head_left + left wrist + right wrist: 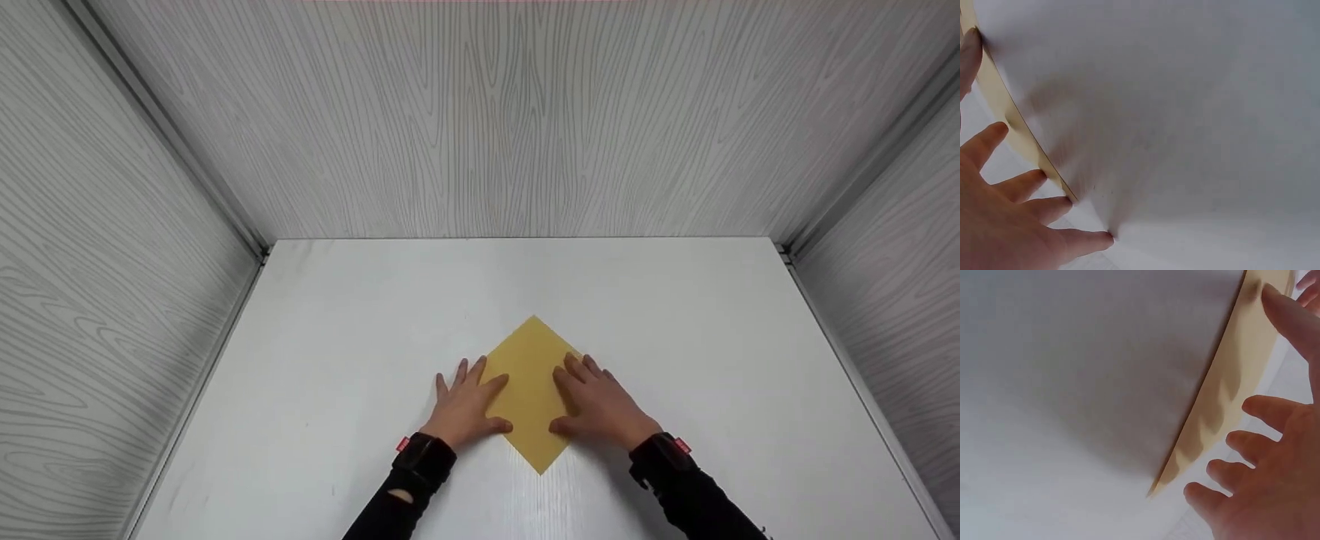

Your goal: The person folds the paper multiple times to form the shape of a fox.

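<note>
A square sheet of yellow paper (529, 382) lies on the white table, turned so that one corner points away and one toward me. My left hand (466, 406) rests at its left corner with fingers spread; in the left wrist view the thumb and fingertips (1036, 175) touch along the paper's edge (1008, 107), and the little finger meets the table. My right hand (604, 401) is spread over the right corner. In the right wrist view its thumb is close over the sheet (1219, 399), with shadows of the fingers falling across it.
The white tabletop (360, 315) spreads around the paper. A wood-grain panel (480, 120) stands along the back, with similar panels at the left (97, 300) and right (900, 225). Black bands (424, 461) sit on both wrists below dark sleeves.
</note>
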A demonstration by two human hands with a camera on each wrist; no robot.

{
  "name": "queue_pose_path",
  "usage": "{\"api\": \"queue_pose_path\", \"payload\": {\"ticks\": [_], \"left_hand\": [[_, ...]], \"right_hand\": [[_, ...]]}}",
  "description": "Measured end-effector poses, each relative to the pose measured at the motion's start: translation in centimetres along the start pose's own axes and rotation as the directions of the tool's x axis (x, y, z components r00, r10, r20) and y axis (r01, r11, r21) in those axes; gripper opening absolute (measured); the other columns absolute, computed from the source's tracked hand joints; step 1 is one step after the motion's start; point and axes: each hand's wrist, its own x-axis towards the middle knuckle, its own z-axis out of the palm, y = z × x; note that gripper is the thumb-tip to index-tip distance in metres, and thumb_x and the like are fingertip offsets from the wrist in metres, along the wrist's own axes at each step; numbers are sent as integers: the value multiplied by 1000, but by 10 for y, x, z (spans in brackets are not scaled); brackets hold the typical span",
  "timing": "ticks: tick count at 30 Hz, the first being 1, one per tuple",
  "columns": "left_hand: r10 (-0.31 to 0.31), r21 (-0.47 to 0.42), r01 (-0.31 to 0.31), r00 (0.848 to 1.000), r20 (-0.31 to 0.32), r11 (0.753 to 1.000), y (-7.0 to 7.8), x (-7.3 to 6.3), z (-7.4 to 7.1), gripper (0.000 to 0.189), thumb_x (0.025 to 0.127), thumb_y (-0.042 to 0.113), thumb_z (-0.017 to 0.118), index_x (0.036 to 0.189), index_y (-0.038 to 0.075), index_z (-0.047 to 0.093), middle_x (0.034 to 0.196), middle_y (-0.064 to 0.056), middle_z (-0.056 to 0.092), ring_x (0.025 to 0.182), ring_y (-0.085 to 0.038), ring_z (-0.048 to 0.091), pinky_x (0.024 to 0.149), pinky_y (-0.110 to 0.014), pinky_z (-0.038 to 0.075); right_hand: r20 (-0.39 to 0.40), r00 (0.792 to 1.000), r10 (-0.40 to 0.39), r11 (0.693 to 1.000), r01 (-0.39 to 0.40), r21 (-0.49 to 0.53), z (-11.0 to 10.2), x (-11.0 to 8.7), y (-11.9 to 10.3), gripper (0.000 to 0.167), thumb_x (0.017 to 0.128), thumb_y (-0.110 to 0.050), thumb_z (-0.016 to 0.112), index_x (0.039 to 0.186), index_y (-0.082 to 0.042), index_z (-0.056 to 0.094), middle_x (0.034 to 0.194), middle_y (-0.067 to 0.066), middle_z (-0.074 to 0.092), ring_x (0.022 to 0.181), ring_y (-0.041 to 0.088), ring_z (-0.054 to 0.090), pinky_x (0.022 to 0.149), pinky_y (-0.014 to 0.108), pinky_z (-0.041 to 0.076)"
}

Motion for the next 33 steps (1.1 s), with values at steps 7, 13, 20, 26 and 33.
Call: {"api": "queue_pose_path", "payload": {"ticks": [7, 13, 20, 26, 33], "left_hand": [[27, 51, -26, 999, -24, 998, 2, 1, -2, 74, 92, 52, 72, 155, 19, 50, 168, -15, 29, 155, -45, 19, 111, -81, 17], [17, 15, -17, 1000, -14, 1000, 8, 1, -3, 79, 91, 56, 72, 158, 22, 45, 168, -14, 28, 156, -45, 17, 113, -79, 15], [14, 15, -13, 999, -40, 1000, 12, 7, 0, 81, 90, 57, 71, 159, 23, 44, 168, -16, 28, 156, -45, 17, 112, -80, 13], [-28, 20, 28, 1000, -4, 999, 17, 10, 2, 83, 88, 61, 73, 157, 23, 47, 169, -17, 25, 156, -46, 13, 111, -82, 10], [-42, -13, 41, 999, -8, 999, 16, 10, 8, 88, 84, 61, 78, 156, 21, 48, 169, -16, 24, 156, -45, 12, 109, -84, 10]], "right_hand": [[-4, 1000, -7, 1000, 7, -15, 6, -2, -2, 92, 89, -52, 77, 155, 0, 42, 165, 26, 30, 151, 51, 25, 116, 67, 29], [-5, 1000, 24, 1000, -24, 0, 2, 7, 10, 89, 89, -48, 78, 156, -2, 42, 166, 23, 29, 153, 49, 22, 118, 65, 27], [-12, 999, 47, 995, -46, 86, -2, 10, 17, 90, 89, -46, 79, 156, 0, 41, 166, 26, 26, 153, 51, 18, 118, 67, 24], [6, 998, 64, 995, -64, 73, -3, 10, 18, 91, 88, -46, 80, 157, -3, 40, 167, 23, 25, 155, 49, 16, 119, 66, 25], [20, 998, 63, 996, -64, 66, -5, 10, 20, 91, 87, -46, 81, 157, -3, 41, 167, 22, 26, 154, 49, 17, 118, 66, 27]]}}
